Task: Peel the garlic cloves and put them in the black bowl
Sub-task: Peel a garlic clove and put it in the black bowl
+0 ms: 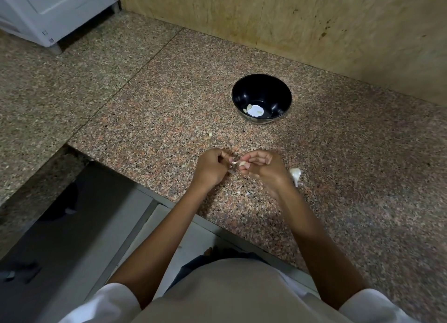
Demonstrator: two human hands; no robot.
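My right hand pinches a small pale garlic clove above the front of the granite counter. My left hand pinches a strip of its skin just left of the clove. The black bowl stands farther back and holds a few peeled cloves at its bottom. The rest of the garlic bulb lies on the counter just right of my right hand. One loose clove lies between my hands and the bowl.
The granite counter meets a tan tiled wall at the back. A white appliance stands at the far left. The counter's front edge runs diagonally below my forearms, with a step down on the left.
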